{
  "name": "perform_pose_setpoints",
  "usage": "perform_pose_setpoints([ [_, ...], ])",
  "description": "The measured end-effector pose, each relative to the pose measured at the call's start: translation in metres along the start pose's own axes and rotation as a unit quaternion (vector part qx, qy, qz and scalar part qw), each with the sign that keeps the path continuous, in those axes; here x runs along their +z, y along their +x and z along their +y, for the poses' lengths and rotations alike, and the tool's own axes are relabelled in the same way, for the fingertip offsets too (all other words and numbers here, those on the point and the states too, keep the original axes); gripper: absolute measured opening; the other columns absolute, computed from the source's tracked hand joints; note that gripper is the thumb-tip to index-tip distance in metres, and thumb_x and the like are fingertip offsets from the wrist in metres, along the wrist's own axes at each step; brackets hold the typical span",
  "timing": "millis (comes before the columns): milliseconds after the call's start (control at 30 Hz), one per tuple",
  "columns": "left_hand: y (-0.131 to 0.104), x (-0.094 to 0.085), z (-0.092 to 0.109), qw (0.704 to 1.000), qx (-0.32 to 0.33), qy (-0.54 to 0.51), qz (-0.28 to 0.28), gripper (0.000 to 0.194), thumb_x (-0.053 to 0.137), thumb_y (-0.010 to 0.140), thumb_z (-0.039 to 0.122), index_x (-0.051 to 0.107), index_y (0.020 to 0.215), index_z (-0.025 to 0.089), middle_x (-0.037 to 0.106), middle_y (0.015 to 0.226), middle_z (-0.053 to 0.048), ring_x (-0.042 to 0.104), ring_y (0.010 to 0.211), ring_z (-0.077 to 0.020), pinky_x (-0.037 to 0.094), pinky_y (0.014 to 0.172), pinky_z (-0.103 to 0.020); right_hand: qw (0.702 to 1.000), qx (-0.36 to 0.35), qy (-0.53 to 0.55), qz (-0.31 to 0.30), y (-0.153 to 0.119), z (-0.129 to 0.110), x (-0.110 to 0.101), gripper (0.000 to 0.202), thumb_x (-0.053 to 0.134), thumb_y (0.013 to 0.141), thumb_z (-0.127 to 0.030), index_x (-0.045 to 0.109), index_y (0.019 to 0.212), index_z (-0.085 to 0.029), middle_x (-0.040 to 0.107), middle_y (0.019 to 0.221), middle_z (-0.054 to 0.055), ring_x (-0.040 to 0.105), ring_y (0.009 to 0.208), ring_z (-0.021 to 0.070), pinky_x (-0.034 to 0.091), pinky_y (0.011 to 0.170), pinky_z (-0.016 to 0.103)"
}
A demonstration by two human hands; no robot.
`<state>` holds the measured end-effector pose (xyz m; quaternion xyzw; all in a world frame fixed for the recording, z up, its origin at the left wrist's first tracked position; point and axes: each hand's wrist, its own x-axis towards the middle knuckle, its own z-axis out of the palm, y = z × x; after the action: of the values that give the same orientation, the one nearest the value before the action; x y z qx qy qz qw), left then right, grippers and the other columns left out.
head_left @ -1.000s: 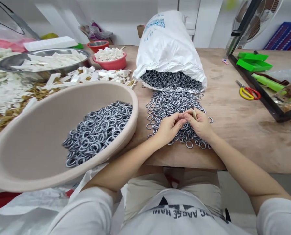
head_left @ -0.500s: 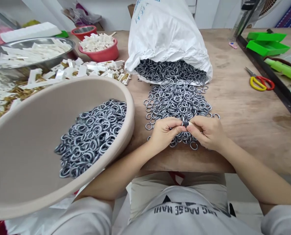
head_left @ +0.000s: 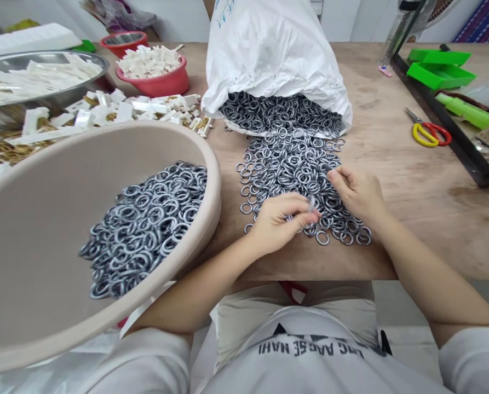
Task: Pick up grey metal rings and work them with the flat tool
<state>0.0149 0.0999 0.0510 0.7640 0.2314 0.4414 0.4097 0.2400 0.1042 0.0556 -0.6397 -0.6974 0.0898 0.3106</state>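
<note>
A pile of grey metallic rings (head_left: pixel 301 158) spills from the mouth of a white sack (head_left: pixel 272 54) onto the table. My left hand (head_left: pixel 283 221) is at the near part of the pile, thumb and fingers pinched on a single ring (head_left: pixel 312 203), which is smeared by motion. My right hand (head_left: pixel 359 191) is over the right side of the pile, apart from the left, with thumb and fingertips together; whatever is between them cannot be made out. Many similar rings (head_left: pixel 149 219) lie in a big beige tub (head_left: pixel 34 230) to my left.
Behind the tub are white plastic pieces (head_left: pixel 100 112), a steel basin (head_left: pixel 100 65) and a red bowl (head_left: pixel 174 82) of white bits. Scissors (head_left: pixel 427 131) lie on the right, beside a black metal frame (head_left: pixel 453 131) and green trays (head_left: pixel 441 71).
My hands were together on a small dark piece with a pale end; now they are apart. The right hand has moved up and right; the dark piece no longer shows. The view has shifted slightly.
</note>
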Motion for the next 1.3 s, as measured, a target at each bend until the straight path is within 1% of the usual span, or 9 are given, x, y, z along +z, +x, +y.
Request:
perform_pose_setpoints([
  [67,0.003,-0.004,-0.005,0.996,-0.042,-0.014,0.079,0.034,0.06,0.095,0.04,0.074,0.073,0.019,0.07,0.077,-0.005,0.064,0.077,-0.0161,0.052,0.076,-0.03,0.999,-0.014,-0.038,-0.015,0.004,0.001,0.007,0.038,0.059,0.092,-0.059,0.065,0.088,-0.022,0.064,0.076,0.003,0.055,0.069,0.0199,0.027,0.06,0.03],
  [133,0.006,-0.007,-0.013,0.987,-0.09,-0.039,0.127,0.041,0.056,0.097,0.044,0.07,0.069,0.018,0.066,0.075,-0.005,0.06,0.072,-0.0149,0.05,0.071,-0.03,0.997,-0.042,-0.056,-0.036,0.006,0.0,0.015,0.035,0.066,0.088,-0.057,0.066,0.092,-0.022,0.068,0.086,0.006,0.057,0.076,0.0223,0.029,0.061,0.031],
  [267,0.008,-0.007,-0.022,0.976,-0.151,-0.086,0.133,0.038,0.052,0.097,0.045,0.07,0.08,0.017,0.065,0.08,-0.004,0.058,0.07,-0.0133,0.049,0.069,-0.027,0.996,-0.053,-0.057,-0.037,0.006,-0.001,0.024,0.023,0.063,0.093,-0.044,0.068,0.088,-0.022,0.068,0.09,0.008,0.059,0.081,0.0234,0.033,0.065,0.032],
  [433,0.008,-0.004,-0.02,0.972,-0.177,-0.085,0.132,0.026,0.051,0.096,0.034,0.071,0.094,0.016,0.065,0.079,-0.003,0.061,0.073,-0.0133,0.049,0.073,-0.026,0.996,-0.082,-0.036,-0.03,0.006,-0.005,0.024,0.018,0.068,0.09,-0.041,0.071,0.095,-0.024,0.066,0.094,0.006,0.059,0.083,0.0229,0.036,0.066,0.032],
  [533,0.009,-0.003,-0.018,0.969,-0.192,-0.09,0.13,0.022,0.052,0.094,0.03,0.07,0.095,0.016,0.065,0.078,-0.002,0.061,0.071,-0.0126,0.05,0.073,-0.026,0.995,-0.078,-0.016,-0.052,0.009,-0.005,0.025,0.015,0.068,0.09,-0.036,0.07,0.085,-0.022,0.063,0.087,0.005,0.058,0.077,0.0203,0.035,0.066,0.032],
  [700,0.009,-0.001,-0.015,0.979,-0.162,-0.083,0.088,0.032,0.054,0.097,0.044,0.067,0.09,0.016,0.067,0.086,-0.004,0.06,0.071,-0.0115,0.049,0.071,-0.025,0.992,-0.062,0.104,-0.018,0.005,-0.003,0.021,0.022,0.067,0.09,-0.042,0.067,0.084,-0.021,0.06,0.077,0.002,0.053,0.07,0.0175,0.036,0.065,0.031],
  [833,0.006,-0.001,-0.013,0.991,-0.121,-0.035,0.05,0.039,0.05,0.099,0.05,0.066,0.085,0.016,0.063,0.081,-0.003,0.059,0.068,-0.0124,0.048,0.07,-0.027,0.969,-0.092,0.222,-0.052,-0.009,-0.013,0.012,0.033,0.057,0.096,-0.049,0.064,0.081,-0.021,0.054,0.065,-0.002,0.046,0.059,0.0134,0.034,0.058,0.029],
  [1000,0.004,-0.003,-0.012,0.997,-0.068,0.009,0.041,0.041,0.051,0.098,0.051,0.065,0.08,0.017,0.06,0.075,-0.003,0.057,0.068,-0.0142,0.046,0.071,-0.029,0.962,-0.16,0.213,-0.063,-0.018,-0.024,0.007,0.035,0.054,0.099,-0.045,0.066,0.079,-0.02,0.058,0.066,-0.001,0.051,0.061,0.013,0.036,0.061,0.028],
  [1300,0.005,-0.003,-0.017,0.998,-0.018,0.039,0.038,0.04,0.053,0.098,0.047,0.065,0.074,0.017,0.06,0.071,-0.003,0.057,0.074,-0.016,0.045,0.073,-0.03,0.958,-0.19,0.202,-0.07,-0.02,-0.025,0.009,0.034,0.056,0.099,-0.041,0.066,0.076,-0.019,0.058,0.064,-0.002,0.05,0.059,0.0108,0.035,0.059,0.026],
])
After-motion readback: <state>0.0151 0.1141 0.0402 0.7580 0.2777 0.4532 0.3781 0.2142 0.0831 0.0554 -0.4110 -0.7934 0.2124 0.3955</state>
